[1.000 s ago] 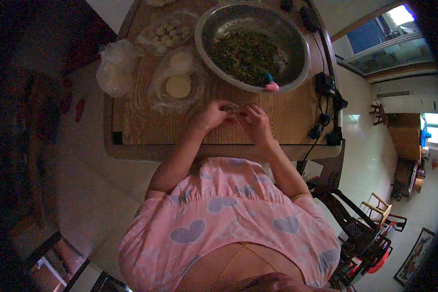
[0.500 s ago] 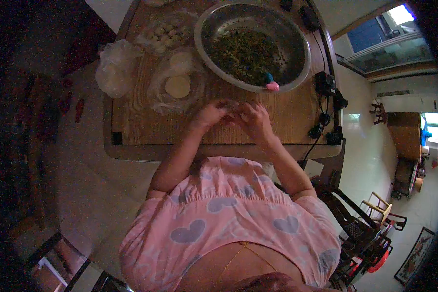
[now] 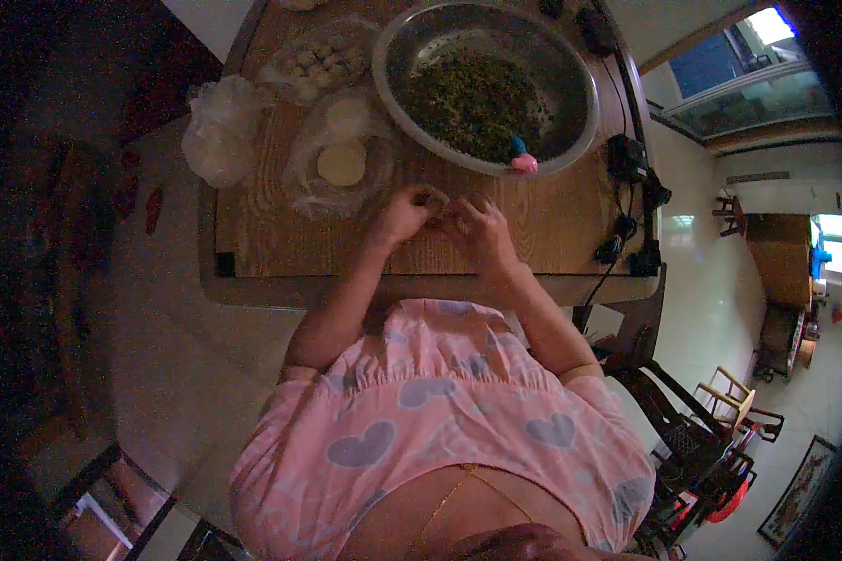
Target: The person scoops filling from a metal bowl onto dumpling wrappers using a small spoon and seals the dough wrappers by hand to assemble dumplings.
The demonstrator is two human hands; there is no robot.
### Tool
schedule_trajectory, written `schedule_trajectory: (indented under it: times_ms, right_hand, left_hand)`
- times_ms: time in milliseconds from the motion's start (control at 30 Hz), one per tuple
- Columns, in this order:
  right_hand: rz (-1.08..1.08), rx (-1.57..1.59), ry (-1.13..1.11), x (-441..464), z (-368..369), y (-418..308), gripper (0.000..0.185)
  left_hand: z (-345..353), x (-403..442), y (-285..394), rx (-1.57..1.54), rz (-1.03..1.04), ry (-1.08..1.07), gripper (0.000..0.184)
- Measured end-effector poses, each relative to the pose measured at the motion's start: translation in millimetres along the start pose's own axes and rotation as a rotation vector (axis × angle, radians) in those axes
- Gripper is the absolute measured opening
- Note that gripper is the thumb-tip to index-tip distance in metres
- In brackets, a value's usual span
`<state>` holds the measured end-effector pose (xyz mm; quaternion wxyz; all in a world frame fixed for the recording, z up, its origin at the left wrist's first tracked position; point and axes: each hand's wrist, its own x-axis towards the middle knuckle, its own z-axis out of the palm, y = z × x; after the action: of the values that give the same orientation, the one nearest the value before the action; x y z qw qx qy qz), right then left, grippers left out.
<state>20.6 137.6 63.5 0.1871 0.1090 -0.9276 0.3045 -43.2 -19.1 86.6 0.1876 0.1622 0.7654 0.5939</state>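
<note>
My left hand (image 3: pixel 407 213) and my right hand (image 3: pixel 480 227) meet over the front part of the wooden table, fingertips bent together around something small that is mostly hidden. Beyond them stands a large metal bowl (image 3: pixel 571 140) with chopped green filling (image 3: pixel 472 98) in it. A pink and blue handle end (image 3: pixel 524 163) rests at the bowl's near rim. Left of the bowl, round pale wrappers (image 3: pixel 341 164) lie in an opened plastic bag (image 3: pixel 299 187). Behind that bag, several small whitish balls (image 3: pixel 323 67) sit in another clear bag.
A white plastic bag (image 3: pixel 223 131) sits at the table's left edge. Black adapters and cables (image 3: pixel 627 159) run along the right edge of the table (image 3: pixel 552 252). Dark chairs (image 3: pixel 674 411) and a small yellow stool (image 3: pixel 728 397) stand on the floor to the right.
Both hands stay close together while their fingers shift slightly. My left hand's fingers look a little more curled, and a small gap shows between the hands. The bowl and bags have not visibly moved.
</note>
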Motion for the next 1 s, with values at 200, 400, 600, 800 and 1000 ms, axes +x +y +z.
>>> schedule_trajectory:
  times_ms: [200, 400, 600, 800, 1000]
  right_hand:
    - [-0.099, 0.076, -0.109, 17, -32, -13, 0.02]
    - [0.064, 0.167, -0.186, 28, -45, -20, 0.016]
    - [0.134, 0.257, -0.2, 23, -38, -17, 0.017]
    - [0.308, 0.318, -0.031, 20, -28, -17, 0.014]
    - [0.205, 0.08, -0.055, 14, -25, -16, 0.016]
  left_hand:
    - [-8, 11, -5, -0.349, -0.299, -0.301, 0.024]
    - [-6, 10, 0, -0.2, -0.164, -0.278, 0.015]
    - [-6, 9, -2, -0.207, -0.111, -0.247, 0.013]
    - [-9, -6, 31, -0.363, -0.238, -0.104, 0.017]
    - [-1, -4, 25, -0.362, -0.282, -0.036, 0.018]
